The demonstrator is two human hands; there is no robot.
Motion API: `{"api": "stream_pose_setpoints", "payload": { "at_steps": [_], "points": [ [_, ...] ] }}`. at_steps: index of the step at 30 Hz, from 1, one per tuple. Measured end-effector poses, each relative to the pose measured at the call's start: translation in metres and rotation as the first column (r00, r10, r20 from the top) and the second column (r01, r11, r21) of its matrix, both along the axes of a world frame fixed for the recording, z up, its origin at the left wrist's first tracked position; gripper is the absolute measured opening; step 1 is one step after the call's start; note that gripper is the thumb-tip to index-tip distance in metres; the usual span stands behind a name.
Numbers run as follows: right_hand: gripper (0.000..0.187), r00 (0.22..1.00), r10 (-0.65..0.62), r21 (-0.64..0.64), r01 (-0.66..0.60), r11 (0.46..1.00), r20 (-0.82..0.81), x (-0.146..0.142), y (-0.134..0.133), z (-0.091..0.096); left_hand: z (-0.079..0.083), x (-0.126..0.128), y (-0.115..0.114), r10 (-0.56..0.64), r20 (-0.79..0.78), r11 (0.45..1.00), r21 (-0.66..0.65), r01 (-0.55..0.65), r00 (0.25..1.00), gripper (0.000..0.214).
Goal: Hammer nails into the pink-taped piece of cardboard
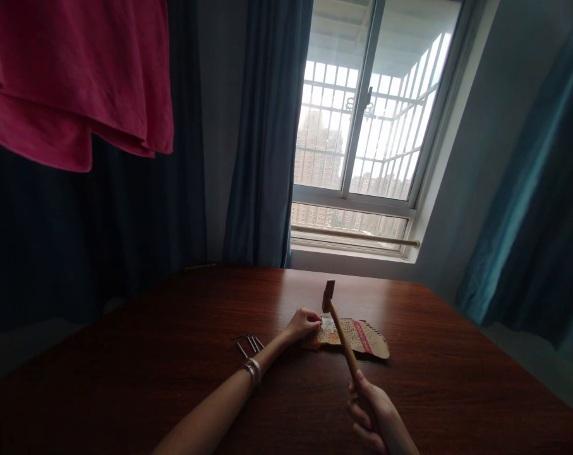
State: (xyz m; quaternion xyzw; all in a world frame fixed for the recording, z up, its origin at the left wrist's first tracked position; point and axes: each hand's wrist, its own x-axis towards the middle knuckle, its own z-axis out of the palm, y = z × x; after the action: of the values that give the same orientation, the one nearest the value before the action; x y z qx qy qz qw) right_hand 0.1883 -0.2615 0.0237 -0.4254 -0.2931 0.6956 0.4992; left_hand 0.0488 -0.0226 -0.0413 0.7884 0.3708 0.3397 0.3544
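Note:
My right hand (374, 411) is wrapped round the wooden handle of a small hammer (339, 328), whose head hangs just above a flat brown piece of cardboard (362, 338) with dots and a pink stripe. My left hand (302, 323) rests at the cardboard's left end, fingers pinched on something too small to name, right under the hammer head. Silver bangles sit on my left wrist. A few thin metal rods or nails (249, 344) lie on the table left of my forearm.
The dark wooden table (172, 379) fills the lower view. Behind it stand blue curtains (262, 139) and a barred window (362, 126). A pink cloth (78, 76) hangs at the upper left. Another blue curtain (532, 208) is at the right.

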Motion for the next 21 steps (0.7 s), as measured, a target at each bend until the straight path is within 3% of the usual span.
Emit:
{"api": "stream_pose_setpoints", "payload": {
  "at_steps": [8,14,18,21],
  "points": [
    [0.053,0.999,-0.007,-0.025,0.008,1.000,0.035,-0.0022,0.0045,0.0013,0.0018,0.0019,-0.0022,0.004,-0.024,1.000,0.016,-0.004,1.000,0.030],
    [0.053,0.999,-0.024,0.028,0.024,0.999,0.024,-0.0048,0.0044,0.0051,0.0023,0.0020,-0.0027,0.021,-0.050,1.000,0.017,-0.020,0.999,0.028],
    [0.050,0.999,-0.019,-0.039,0.021,0.999,0.046,-0.0044,0.0032,0.0051,-0.0001,0.0019,-0.0010,-0.004,-0.041,1.000,0.022,0.005,0.999,0.028],
    [0.051,1.000,-0.011,-0.021,0.012,1.000,0.026,-0.0050,0.0027,0.0070,-0.0023,0.0017,0.0000,0.000,-0.031,0.999,0.040,0.002,1.000,0.028]
  ]
}}
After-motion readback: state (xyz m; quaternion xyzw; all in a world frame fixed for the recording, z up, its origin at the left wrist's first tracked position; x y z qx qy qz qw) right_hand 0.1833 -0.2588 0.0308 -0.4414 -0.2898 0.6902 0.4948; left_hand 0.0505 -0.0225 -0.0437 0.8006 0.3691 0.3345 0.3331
